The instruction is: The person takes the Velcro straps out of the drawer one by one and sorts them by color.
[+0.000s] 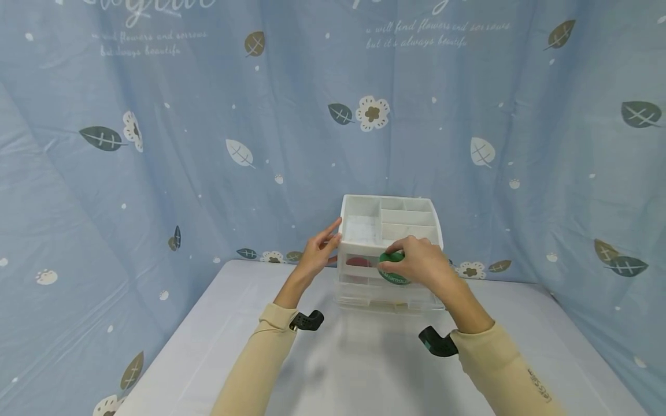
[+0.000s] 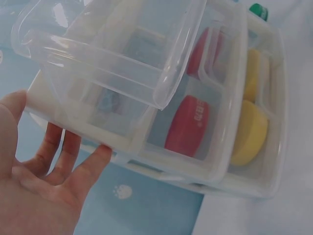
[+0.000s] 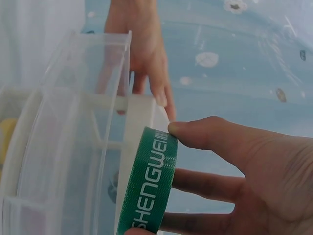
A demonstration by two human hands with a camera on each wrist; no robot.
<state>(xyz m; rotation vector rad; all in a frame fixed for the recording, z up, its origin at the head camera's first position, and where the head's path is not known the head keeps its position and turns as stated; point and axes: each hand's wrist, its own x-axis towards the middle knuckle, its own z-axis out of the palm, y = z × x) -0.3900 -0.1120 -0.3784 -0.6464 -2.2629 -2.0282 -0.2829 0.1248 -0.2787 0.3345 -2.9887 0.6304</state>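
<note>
The person's left hand [image 1: 314,254], fingers spread, touches the left edge of a white-and-clear plastic drawer organiser [image 1: 359,248] on the white bench [image 1: 359,375]; at its upper front, the round green white-lettered roll [image 1: 393,277] is pinched by the right hand [image 1: 424,263]

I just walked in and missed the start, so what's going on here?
A white and clear plastic drawer organizer stands on a white table. A person's right hand grips a green, round, tape-like roll with white lettering at the organizer's front, by a clear plastic drawer that looks pulled out. Their left hand touches the organizer's left side. Red rounded objects and yellow rounded objects show through the clear plastic.
</note>
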